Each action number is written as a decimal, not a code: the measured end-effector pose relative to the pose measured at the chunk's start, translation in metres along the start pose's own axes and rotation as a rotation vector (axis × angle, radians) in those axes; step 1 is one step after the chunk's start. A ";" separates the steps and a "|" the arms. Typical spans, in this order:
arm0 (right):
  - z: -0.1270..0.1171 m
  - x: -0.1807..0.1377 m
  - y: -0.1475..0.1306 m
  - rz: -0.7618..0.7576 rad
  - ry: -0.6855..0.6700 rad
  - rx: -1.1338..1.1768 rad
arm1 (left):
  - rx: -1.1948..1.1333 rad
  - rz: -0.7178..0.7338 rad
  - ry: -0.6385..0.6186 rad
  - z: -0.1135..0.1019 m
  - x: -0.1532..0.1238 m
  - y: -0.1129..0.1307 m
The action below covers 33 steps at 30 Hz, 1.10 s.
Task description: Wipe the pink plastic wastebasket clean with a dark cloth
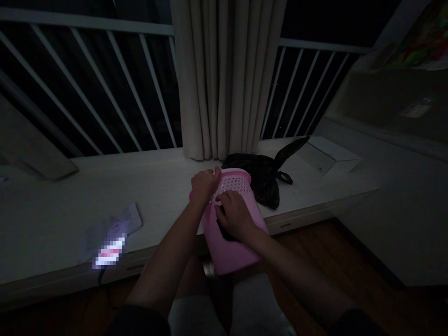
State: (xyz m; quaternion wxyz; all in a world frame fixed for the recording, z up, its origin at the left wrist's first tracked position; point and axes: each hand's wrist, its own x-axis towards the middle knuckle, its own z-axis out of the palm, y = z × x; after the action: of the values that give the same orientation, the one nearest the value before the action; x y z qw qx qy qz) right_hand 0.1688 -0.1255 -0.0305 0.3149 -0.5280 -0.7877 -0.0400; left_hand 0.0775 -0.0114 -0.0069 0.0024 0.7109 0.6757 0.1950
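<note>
A pink plastic bin (241,254) with a perforated band below its rim leans tilted in front of me, its mouth toward the window ledge. At the upper left of the bin, my left hand (206,184) is closed around the rim. My right hand (235,213) lies against the bin's side, fingers curled. A black piece (227,232) shows beneath the right palm; its kind and whether the fingers grip it are hard to make out. Just beyond the bin, a knotted black plastic bag (268,179) rests on the ledge.
The pale window ledge (164,177) runs across the view, with drawers below. A beige curtain (227,84) hangs behind it between white railings (133,84). Papers (131,219) and a lit, blurred-out screen (110,252) lie left. A white box (331,154) sits right.
</note>
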 end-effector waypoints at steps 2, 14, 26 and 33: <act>-0.001 0.000 0.005 0.026 0.038 0.011 | 0.007 0.010 0.006 0.001 0.000 -0.001; -0.001 0.003 0.033 0.100 0.175 0.107 | -0.012 -0.027 0.002 0.000 0.000 0.002; 0.003 -0.016 0.060 0.319 0.323 0.242 | -0.041 -0.075 0.005 0.002 0.000 -0.012; 0.005 -0.017 0.062 0.343 0.339 0.265 | -0.057 -0.075 0.003 0.003 -0.001 -0.018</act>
State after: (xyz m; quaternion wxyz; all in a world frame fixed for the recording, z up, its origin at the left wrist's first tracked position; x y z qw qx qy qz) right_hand 0.2242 -0.1101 -0.0603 0.5107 -0.5937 -0.6212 0.0293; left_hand 0.0615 -0.0096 -0.0149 0.0287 0.6845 0.6960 0.2150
